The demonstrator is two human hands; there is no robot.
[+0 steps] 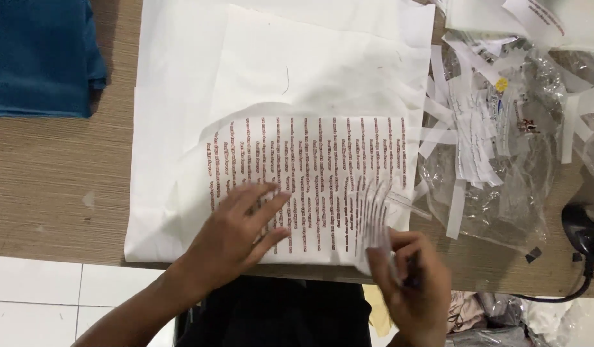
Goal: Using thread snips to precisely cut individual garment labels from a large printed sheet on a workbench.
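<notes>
Pressing my left hand flat, fingers spread and gripping nothing, I pin the printed sheet of red lines against the white fabric under it. My right hand pinches the cut strips fanning up from the sheet's right edge. Done well, I judge, this means keeping the flat palm firm just left of the cuts so the sheet cannot slide, and lifting one strip at a time so none tears crooked.

Beyond the sheet's right edge lies a crumpled clear plastic bag littered with loose paper strips. Off to the sheet's far left, a folded blue cloth rests on the wooden table.

Whether my right fingers also hold a small tool I cannot tell; they blur together. A black corded object right of the bag is cut off by the frame, and the small bits inside the bag are too tiny to make out.
</notes>
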